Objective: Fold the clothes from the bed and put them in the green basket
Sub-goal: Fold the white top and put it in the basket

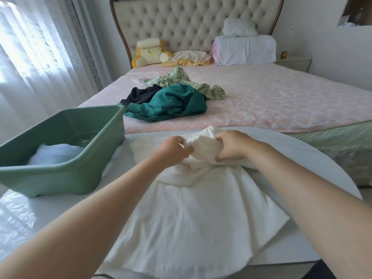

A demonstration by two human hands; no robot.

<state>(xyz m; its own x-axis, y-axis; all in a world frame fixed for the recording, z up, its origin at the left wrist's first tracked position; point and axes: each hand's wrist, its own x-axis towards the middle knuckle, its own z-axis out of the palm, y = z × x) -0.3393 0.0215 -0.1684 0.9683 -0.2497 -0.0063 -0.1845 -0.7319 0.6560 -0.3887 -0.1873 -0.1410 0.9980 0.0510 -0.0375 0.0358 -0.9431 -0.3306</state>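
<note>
A white garment (pixel 193 214) lies spread on a white table (pixel 314 156) in front of me. My left hand (pixel 171 152) and my right hand (pixel 231 146) both grip its bunched far end, lifting it a little off the table. The green basket (pixel 66 174) stands on the table at the left, with a pale blue folded item (pixel 54 154) inside. On the bed (pixel 271 101) beyond lie a teal garment (pixel 171 103), a black garment (pixel 141 94) and a leaf-print garment (pixel 185 81) in a loose heap.
Pillows and a rolled white duvet (pixel 245 49) sit against the tufted headboard (pixel 191 23). A yellow cushion (pixel 149 52) leans at the left of the headboard. Curtains (pixel 40 53) hang at the left. A nightstand (pixel 293 63) stands at the bed's far right.
</note>
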